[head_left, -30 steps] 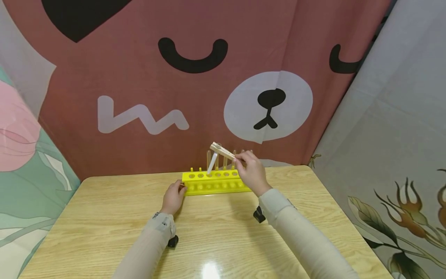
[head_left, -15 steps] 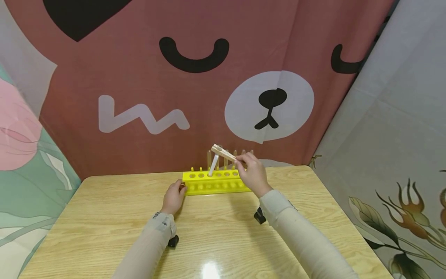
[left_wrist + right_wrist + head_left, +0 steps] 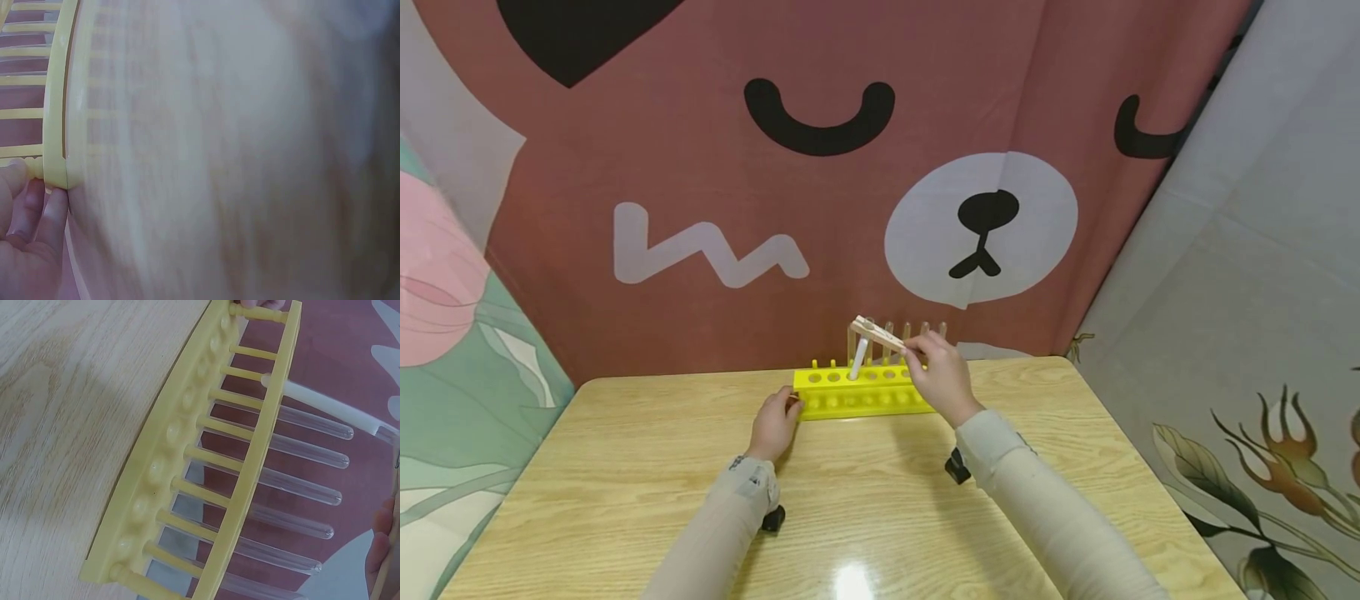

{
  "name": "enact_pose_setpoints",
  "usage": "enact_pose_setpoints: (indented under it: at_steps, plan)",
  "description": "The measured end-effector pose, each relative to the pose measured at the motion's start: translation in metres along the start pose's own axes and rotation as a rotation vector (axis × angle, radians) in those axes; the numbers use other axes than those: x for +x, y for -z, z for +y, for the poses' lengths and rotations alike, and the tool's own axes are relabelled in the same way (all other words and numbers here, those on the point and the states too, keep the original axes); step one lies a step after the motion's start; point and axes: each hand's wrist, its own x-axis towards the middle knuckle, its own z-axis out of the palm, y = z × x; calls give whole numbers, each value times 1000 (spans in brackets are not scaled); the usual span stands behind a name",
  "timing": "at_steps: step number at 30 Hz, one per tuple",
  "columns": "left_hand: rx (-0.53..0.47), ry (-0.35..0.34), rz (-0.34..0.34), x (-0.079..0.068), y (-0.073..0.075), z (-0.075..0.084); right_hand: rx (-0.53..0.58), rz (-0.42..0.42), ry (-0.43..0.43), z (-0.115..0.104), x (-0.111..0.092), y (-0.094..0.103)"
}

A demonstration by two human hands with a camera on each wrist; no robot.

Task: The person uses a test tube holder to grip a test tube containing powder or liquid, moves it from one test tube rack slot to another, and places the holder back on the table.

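A yellow test tube rack [image 3: 865, 405] stands along the back of the table. At its left end my left hand [image 3: 772, 427] grips the end post, thumb and fingers around it in the left wrist view [image 3: 34, 250]. My right hand [image 3: 945, 377] pinches a wooden test tube clamp [image 3: 883, 335] by its handle end. Held in the clamp's far end is a test tube [image 3: 859, 358] with white contents, tilted, its rounded bottom in a hole near the rack's left. In the right wrist view that bottom [image 3: 265, 379] pokes just below the rack's top bar.
Several clear test tubes [image 3: 300, 481] sit upside down on the pegs at the rack's back. Behind the wooden table [image 3: 865, 500] hangs a reddish-brown curtain [image 3: 700, 167] with a bear's face. A pale flowered curtain [image 3: 1247, 350] hangs at the right.
My right hand has lowered the clamp a little, and the white-filled test tube has slid down into the rack's hole. The left hand has stayed at the rack's end.
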Motion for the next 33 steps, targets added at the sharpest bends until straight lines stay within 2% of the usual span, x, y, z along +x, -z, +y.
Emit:
enact_pose_setpoints:
  at_steps: [19,33]
  plan:
    - [15,-8,8,-2,0,1,-61,-49,-3,-6,-1,-4]
    - [30,-6,2,-2,1,2,-97,-139,-22,-9,2,-7]
